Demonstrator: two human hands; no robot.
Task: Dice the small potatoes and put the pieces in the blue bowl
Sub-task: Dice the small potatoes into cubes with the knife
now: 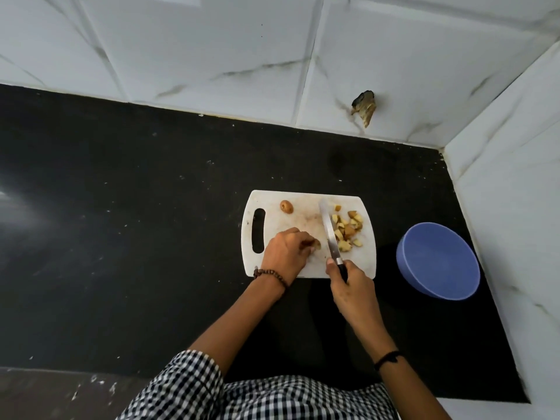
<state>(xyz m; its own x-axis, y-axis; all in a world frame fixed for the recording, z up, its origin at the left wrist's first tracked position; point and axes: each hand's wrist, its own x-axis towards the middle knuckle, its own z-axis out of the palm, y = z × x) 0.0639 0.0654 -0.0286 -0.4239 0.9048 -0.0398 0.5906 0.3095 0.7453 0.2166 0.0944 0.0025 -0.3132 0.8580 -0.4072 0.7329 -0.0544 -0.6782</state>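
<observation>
A white cutting board [306,268] lies on the black counter. My left hand [285,253] pinches a small potato [316,244] near the board's middle. My right hand [353,286] grips the black handle of a knife [328,230], whose blade lies across the board just right of that potato. A pile of several diced potato pieces [347,228] sits on the board's right side, against the blade. One whole small potato [286,206] rests at the board's far left. The blue bowl [439,262] stands to the right of the board, apart from it, and looks empty.
The black counter [136,222] stretches wide to the left. White marble-look tiled walls close off the back and right side, right next to the bowl. A broken patch [365,107] marks the back wall. My checked shirt [242,398] shows at the bottom.
</observation>
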